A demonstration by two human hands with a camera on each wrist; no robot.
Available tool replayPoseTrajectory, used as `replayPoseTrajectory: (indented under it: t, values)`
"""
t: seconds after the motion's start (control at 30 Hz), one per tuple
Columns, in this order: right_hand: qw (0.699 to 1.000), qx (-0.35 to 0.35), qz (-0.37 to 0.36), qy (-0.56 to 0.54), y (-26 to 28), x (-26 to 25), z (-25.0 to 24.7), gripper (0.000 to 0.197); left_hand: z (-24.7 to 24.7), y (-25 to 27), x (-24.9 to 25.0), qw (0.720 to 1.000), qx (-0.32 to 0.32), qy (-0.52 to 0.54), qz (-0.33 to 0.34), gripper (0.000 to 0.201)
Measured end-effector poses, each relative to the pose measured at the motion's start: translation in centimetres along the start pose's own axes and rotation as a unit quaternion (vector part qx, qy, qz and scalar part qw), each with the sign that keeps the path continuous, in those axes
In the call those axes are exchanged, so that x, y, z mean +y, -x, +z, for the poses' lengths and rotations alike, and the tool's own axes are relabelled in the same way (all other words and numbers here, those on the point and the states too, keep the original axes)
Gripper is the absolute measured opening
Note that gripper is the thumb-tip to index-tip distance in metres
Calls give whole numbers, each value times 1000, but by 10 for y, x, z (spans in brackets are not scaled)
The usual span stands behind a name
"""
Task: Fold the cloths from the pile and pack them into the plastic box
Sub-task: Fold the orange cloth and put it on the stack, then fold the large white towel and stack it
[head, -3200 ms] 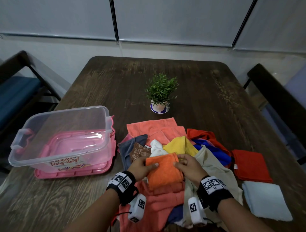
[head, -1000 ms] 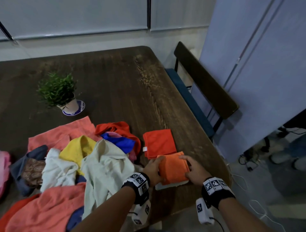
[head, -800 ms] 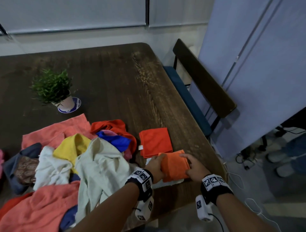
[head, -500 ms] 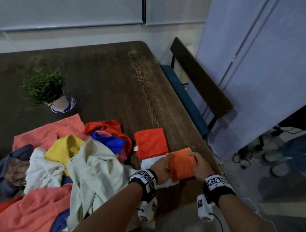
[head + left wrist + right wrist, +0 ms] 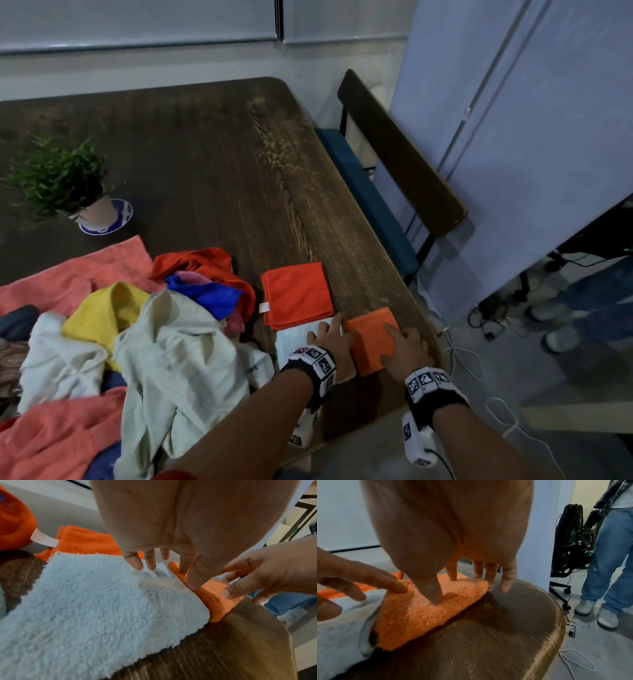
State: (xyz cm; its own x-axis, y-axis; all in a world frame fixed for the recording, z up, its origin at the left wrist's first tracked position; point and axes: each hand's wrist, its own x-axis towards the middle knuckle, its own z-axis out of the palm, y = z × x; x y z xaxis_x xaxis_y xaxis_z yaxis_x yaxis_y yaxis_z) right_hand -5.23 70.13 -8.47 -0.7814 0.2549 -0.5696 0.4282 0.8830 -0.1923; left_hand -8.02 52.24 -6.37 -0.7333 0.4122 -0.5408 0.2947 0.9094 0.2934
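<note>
The folded orange cloth (image 5: 371, 342) lay flat near the table's (image 5: 212, 164) right front corner, its left edge overlapping a folded white fleece cloth (image 5: 294, 341) and just in front of a folded red-orange cloth (image 5: 296, 294) with a white tag. The left hand (image 5: 330, 342) rested with straight, spread fingers (image 5: 135, 562) over the seam between the white and orange cloths, some tips pressing the white fleece and the thumb on the orange one; it gripped nothing. The right hand (image 5: 406, 346) lay flat too, its fingertips (image 5: 436, 595) pressing down on the orange cloth's right side, the outer fingers reaching past the cloth's edge toward the bare wood; nothing was clasped in it either. To the left sat the unfolded pile (image 5: 113, 335), a tangle of cream, yellow, blue, red and salmon pieces. A small potted plant (image 5: 65, 181) stood on a saucer farther back on the left. A dark chair (image 5: 400, 164) with a blue seat was beside the table's right edge, and a person in jeans (image 5: 607, 555) stood on the floor beyond
</note>
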Motion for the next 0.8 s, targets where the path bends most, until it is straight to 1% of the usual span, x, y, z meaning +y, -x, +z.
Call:
replayPoseTrajectory:
  t: [0.17, 0.27, 0.33, 0.4, 0.5, 0.57, 0.63, 0.7, 0.8]
  values:
    - [1000, 2, 10, 17, 1, -1, 2, 76, -1, -5, -4, 1000, 6, 0, 4, 63]
    - [1000, 0, 14, 18, 3, -2, -2, 76, -3, -3, -9, 998, 49, 37, 4, 58]
    - [1000, 14, 18, 18, 7, -9, -4, 73, -6, 1, -18, 996, 68, 57, 8, 56]
    - [999, 49, 8, 12, 12, -21, -7, 64, -11, 6, -31, 993, 83, 80, 7, 51]
    - [994, 102, -39, -13, 18, -47, -12, 41, -23, 17, -53, 989, 99, 105, 17, 44]
    - [988, 118, -88, -42, 19, -69, -13, 26, -31, 28, -71, 984, 113, 134, 36, 40]
    - [980, 128, -137, -71, 22, -94, -12, 16, -37, 42, -91, 974, 145, 169, 51, 36]
    - [969, 138, -182, -96, 26, -124, -8, 10, -43, 61, -114, 961, 179, 204, 44, 33]
    - [947, 143, -259, -121, 36, -171, 1, 11, -51, 93, -151, 947, 210, 243, 17, 26]
